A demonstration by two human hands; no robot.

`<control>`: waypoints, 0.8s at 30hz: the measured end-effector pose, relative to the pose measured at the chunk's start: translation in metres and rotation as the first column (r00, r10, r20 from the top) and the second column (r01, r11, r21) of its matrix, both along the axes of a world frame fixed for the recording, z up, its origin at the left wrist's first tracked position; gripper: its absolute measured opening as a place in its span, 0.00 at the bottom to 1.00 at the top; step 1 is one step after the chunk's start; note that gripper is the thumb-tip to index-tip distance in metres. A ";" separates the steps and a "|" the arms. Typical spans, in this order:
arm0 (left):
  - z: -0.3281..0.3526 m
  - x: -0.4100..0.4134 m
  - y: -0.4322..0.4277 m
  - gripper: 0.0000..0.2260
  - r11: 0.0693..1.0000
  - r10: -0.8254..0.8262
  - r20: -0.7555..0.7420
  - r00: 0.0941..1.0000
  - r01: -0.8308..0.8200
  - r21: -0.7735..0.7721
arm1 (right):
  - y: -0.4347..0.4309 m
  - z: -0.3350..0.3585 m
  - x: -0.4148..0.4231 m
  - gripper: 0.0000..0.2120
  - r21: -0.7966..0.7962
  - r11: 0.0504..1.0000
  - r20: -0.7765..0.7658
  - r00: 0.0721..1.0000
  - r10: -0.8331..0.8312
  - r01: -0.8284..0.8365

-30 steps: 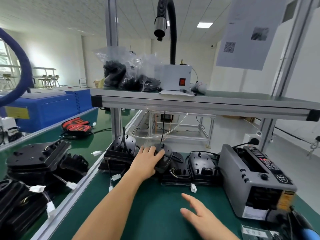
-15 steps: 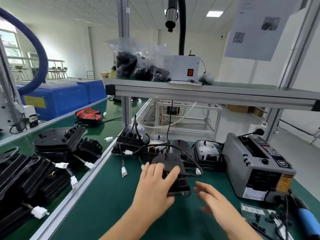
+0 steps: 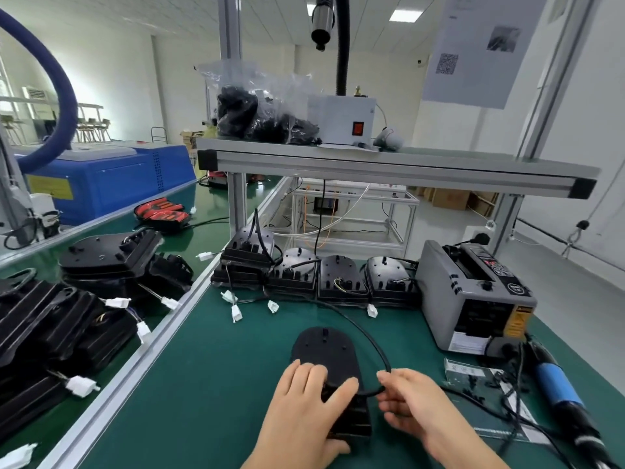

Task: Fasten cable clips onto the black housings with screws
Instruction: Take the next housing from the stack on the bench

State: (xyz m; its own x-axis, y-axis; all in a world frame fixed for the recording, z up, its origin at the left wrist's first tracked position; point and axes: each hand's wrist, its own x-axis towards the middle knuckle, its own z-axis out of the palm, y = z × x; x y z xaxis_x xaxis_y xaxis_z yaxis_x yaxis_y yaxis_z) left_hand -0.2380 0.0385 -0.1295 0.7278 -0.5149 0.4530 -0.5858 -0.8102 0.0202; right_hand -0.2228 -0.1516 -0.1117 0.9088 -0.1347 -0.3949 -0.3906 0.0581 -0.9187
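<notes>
Green bench mat (image 3: 220,384) carries one black housing (image 3: 324,346), gripped by left hand (image 3: 304,411); right hand (image 3: 416,407), just beside, pinches its black cable (image 3: 367,333)

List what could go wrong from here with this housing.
1. The black cable arcs from the right hand back toward the row of housings; tugging it could snag their white connectors.
2. The left hand covers the near part of the black housing, possibly blocking where a clip must sit.
3. Loose cords lie by the electric screwdriver; reaching there may tangle.
</notes>
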 end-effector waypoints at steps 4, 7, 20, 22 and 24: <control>0.001 -0.008 0.002 0.30 0.990 -0.064 -0.159 0.985 0.042 -0.137 | -0.003 -0.001 -0.004 0.03 -0.012 1.000 -0.018 1.000 0.022 -0.022; 0.002 -0.003 0.017 0.19 0.900 -0.146 -0.320 0.936 -0.009 -0.435 | -0.006 0.002 -0.009 0.01 -0.022 0.998 -0.040 0.998 0.055 -0.056; 0.007 0.006 0.019 0.09 0.846 -0.215 -0.390 0.895 -0.029 -0.533 | -0.013 -0.017 -0.032 0.23 -0.473 0.820 -0.012 0.933 0.361 -0.323; 0.004 0.006 0.016 0.11 0.848 -0.224 -0.360 0.906 -0.001 -0.529 | -0.012 -0.019 -0.033 0.21 -0.530 0.781 -0.005 0.923 0.385 -0.329; 0.002 0.005 0.016 0.12 0.846 -0.231 -0.355 0.906 0.008 -0.533 | -0.011 -0.020 -0.033 0.19 -0.542 0.773 -0.002 0.920 0.392 -0.330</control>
